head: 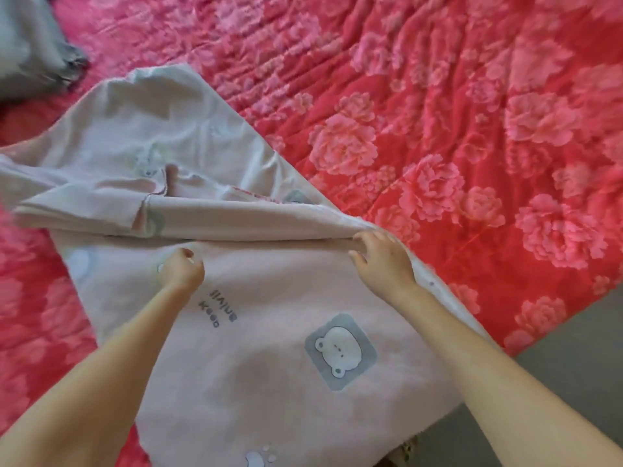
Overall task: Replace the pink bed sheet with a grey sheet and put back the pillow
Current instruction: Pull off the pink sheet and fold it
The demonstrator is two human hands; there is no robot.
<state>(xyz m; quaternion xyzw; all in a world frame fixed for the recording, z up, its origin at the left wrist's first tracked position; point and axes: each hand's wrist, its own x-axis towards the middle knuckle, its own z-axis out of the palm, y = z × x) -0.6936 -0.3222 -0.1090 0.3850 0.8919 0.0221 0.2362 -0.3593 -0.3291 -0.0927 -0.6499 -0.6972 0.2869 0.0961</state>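
From the head camera we look down on the pale pink sheet [269, 332], printed with bear faces and small lettering. It lies partly folded across a red quilt with pink flowers [472, 129]. A long fold of the sheet runs from the left edge of the view to the middle, and more of its cloth is bunched behind that fold.

Our left hand [182, 269] is curled into a fist on the sheet just below the fold, and seems to pinch the cloth. Our right hand [381, 257] has its fingers bent over the right end of the fold, gripping the sheet at its edge.

In the top left corner a grey cloth bundle [30, 45] with a frilled edge rests on the quilt, well apart from the hands. We cannot tell whether it is the pillow or the grey sheet. A grey floor [573, 348] shows at the lower right.
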